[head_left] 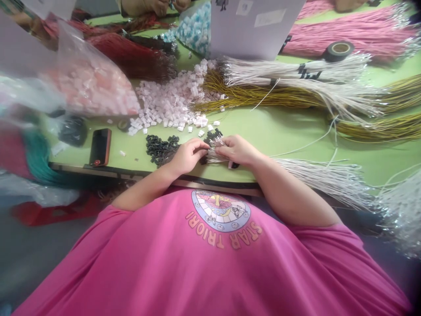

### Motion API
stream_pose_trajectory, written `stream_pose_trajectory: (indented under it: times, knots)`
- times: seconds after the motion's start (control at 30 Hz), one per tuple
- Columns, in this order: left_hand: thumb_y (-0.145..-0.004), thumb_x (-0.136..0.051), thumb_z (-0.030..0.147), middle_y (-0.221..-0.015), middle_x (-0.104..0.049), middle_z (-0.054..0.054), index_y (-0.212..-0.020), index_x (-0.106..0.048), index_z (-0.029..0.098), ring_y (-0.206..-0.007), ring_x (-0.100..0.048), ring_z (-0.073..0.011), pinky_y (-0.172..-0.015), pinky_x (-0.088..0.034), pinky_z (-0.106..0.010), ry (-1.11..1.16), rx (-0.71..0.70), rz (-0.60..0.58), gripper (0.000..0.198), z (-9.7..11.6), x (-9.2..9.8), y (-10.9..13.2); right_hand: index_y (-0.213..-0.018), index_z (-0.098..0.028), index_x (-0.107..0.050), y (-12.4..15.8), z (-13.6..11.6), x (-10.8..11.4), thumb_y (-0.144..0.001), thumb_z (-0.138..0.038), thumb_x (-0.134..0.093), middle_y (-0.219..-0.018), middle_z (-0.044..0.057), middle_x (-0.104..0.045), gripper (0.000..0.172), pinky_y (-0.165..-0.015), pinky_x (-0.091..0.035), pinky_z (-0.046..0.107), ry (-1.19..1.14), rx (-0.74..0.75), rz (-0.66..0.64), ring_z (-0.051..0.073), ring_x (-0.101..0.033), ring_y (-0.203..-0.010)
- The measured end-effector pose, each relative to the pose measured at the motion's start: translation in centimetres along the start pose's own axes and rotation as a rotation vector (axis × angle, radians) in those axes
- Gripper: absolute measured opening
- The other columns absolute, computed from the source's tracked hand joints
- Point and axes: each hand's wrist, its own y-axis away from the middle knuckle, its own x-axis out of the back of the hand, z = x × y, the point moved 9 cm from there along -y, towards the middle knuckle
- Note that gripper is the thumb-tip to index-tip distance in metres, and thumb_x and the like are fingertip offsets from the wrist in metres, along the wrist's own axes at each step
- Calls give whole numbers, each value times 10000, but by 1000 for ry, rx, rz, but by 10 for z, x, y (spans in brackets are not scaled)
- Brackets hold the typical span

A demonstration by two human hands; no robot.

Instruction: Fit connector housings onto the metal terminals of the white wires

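Note:
My right hand (239,150) is closed over the metal-tipped ends of a bundle of white wires (307,173), which trails off to the right under my forearm. My left hand (190,155) meets it from the other side, thumb and forefinger pinched at the wire tips (215,150). Whatever sits in that pinch is too small to make out. Beside my left hand lies a pile of small black connector housings (160,148). More black pieces (213,135) lie just behind the wire tips, partly covered by my hands.
Behind my hands spreads a heap of small white connector housings (174,96). Yellow wires (296,100) and tied white wires (296,72) lie at the back right, with a tape roll (338,51). A phone (100,147) rests at left. Another person's hands (161,6) are across the table.

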Motion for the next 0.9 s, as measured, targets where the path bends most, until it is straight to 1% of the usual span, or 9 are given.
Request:
stream_pose_trajectory:
  times: [0.23, 0.37, 0.5, 0.6, 0.67, 0.73, 0.77, 0.83, 0.9]
  knots:
    - [-802, -626, 242, -936, -669, -38, -916, -686, 200, -864, -625, -165, -808, -502, -302, -40, -20, 50, 136, 3, 2, 3, -624, -180, -475, -2, 3, -2, -763, -235, -511, -518, -32, -453, 154, -331, -344, 184, -23, -8, 10, 78, -468, -410]
    - [-804, -637, 247, -895, -671, -43, -864, -693, 192, -839, -625, -160, -788, -500, -294, -53, -125, 75, 98, 8, 2, 3, -625, -179, -478, -3, 4, -5, -769, -254, -524, -524, -33, -459, 169, -337, -346, 178, -15, -3, -6, 74, -475, -420]
    - [-836, -604, 245, -847, -658, -58, -840, -691, 172, -792, -615, -155, -746, -499, -288, -101, -247, 25, 114, 19, -6, 4, -686, -175, -538, -3, 5, -10, -776, -310, -542, -555, -30, -492, 162, -321, -340, 185, 5, -12, -39, 79, -491, -409]
    - [-847, -586, 250, -813, -645, -62, -830, -688, 170, -772, -603, -167, -732, -494, -306, -187, -253, -5, 131, 24, -11, 4, -701, -168, -564, -2, 4, -11, -773, -317, -552, -549, -33, -501, 165, -317, -334, 187, 25, -4, -29, 74, -483, -385]
    - [-853, -570, 235, -808, -641, -61, -826, -683, 170, -777, -600, -172, -743, -489, -315, -227, -244, -25, 133, 26, -10, 4, -678, -164, -565, 0, 2, -6, -764, -312, -558, -529, -39, -494, 172, -318, -334, 187, 37, 6, 23, 70, -475, -371]
    - [-845, -577, 229, -853, -646, -63, -841, -681, 173, -811, -600, -176, -770, -484, -319, -250, -234, -35, 118, 24, -2, 4, -679, -160, -582, 1, -1, 2, -747, -305, -570, -535, -36, -509, 161, -323, -348, 187, 18, 18, 89, 75, -486, -385]
    - [-835, -591, 233, -891, -647, -63, -861, -682, 177, -832, -599, -178, -783, -482, -319, -257, -218, -27, 109, 19, 5, 3, -699, -157, -601, 1, -1, 4, -736, -304, -581, -555, -30, -530, 153, -330, -365, 188, -8, 19, 105, 80, -499, -404]
    - [-818, -611, 244, -951, -645, -63, -899, -682, 191, -859, -596, -184, -802, -475, -324, -281, -144, 31, 121, 1, 30, -2, -761, -153, -644, 1, 0, 6, -712, -315, -612, -601, -17, -572, 172, -347, -402, 193, -80, 0, 89, 92, -522, -447]
    - [-806, -610, 227, -939, -649, -61, -894, -684, 202, -849, -596, -193, -809, -464, -336, -329, -10, 126, 117, -29, 62, -7, -794, -154, -668, 0, 4, 6, -692, -331, -637, -612, -10, -584, 207, -356, -426, 202, -129, -35, 51, 99, -525, -461]
